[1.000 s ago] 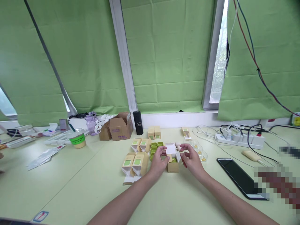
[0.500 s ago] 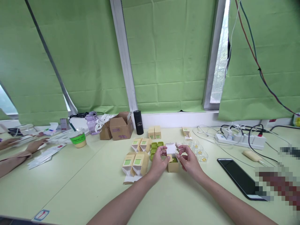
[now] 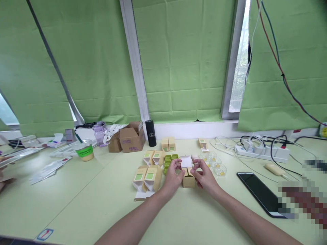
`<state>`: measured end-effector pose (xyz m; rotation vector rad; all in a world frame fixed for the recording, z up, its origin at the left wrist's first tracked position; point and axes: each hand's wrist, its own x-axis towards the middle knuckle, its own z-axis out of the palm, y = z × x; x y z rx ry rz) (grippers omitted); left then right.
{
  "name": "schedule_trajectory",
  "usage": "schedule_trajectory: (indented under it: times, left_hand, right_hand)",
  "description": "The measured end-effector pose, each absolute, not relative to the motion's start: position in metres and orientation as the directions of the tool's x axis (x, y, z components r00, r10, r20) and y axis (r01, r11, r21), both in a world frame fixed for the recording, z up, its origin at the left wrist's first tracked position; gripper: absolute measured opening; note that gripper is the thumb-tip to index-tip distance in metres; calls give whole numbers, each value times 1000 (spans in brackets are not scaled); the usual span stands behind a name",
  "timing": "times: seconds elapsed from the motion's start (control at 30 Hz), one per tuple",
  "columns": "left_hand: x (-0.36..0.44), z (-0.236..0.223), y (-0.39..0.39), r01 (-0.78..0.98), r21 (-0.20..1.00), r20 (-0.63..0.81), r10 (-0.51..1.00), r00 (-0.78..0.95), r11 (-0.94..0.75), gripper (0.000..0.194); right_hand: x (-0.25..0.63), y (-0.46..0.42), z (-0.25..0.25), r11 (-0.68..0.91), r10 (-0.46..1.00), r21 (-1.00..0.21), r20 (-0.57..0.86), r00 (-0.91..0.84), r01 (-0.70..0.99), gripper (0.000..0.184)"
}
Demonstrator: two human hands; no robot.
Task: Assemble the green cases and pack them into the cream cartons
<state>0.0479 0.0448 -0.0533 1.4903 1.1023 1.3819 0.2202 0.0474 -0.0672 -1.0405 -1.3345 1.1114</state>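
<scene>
Between my hands a small tan cardboard box point(image 3: 188, 183) stands upright on the table, its white-lined lid raised at the back. My left hand point(image 3: 174, 175) is closed on the box's left side, fingertips at the left flap. At the right, my right hand point(image 3: 204, 173) pinches the box's edge by the right flap. Both side flaps are folded in over the opening, and a dark gap shows between them. Small green tubs point(image 3: 168, 157) lie beside my left hand. Several flattened or half-open tan boxes with green windows point(image 3: 152, 177) are further left.
Clear plastic cups with yellow centres point(image 3: 218, 166) lie right of my right hand. Further right are a phone point(image 3: 263, 194) and a white power strip point(image 3: 263, 153) with cables. At the back stand a black bottle point(image 3: 151, 133) and a brown carton point(image 3: 132, 139). A drink cup point(image 3: 85, 150) is left.
The right side flap has been folded inward, so the green thing inside the box is now covered. At the far left, another person's hands have moved away toward the edge with a pale sheet-like thing.
</scene>
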Motion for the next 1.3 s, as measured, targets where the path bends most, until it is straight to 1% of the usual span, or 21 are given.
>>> schedule_trajectory:
  times: [0.27, 0.43, 0.73, 0.8, 1.0, 1.2, 1.3]
  left_hand:
    - [49, -51, 43, 92, 947, 305, 952, 28, -307, 40]
    - [49, -49, 41, 73, 955, 285, 958, 24, -286, 40]
    - [48, -49, 42, 83, 935, 344, 938, 39, -346, 24]
    - [47, -51, 44, 94, 927, 361, 932, 46, -363, 21]
    - [46, -54, 47, 82, 926, 365, 929, 68, -370, 16]
    - [46, -53, 46, 58, 931, 355, 932, 73, -359, 17]
    - [46, -53, 46, 59, 935, 345, 936, 66, -348, 16]
  right_hand:
    - [220, 48, -58, 135, 987, -991, 136, -83, -13, 47]
    - [220, 48, -56, 134, 987, -991, 135, -92, -20, 47]
    - [220, 47, -58, 144, 985, -989, 140, -101, 29, 48]
    - [221, 47, -58, 187, 979, -981, 181, -93, 54, 46]
    - [223, 45, -59, 395, 918, -901, 394, -39, 178, 31]
    - [224, 40, -56, 494, 865, -844, 500, -28, 209, 22]
    - [228, 35, -51, 568, 817, -788, 574, -54, 237, 21]
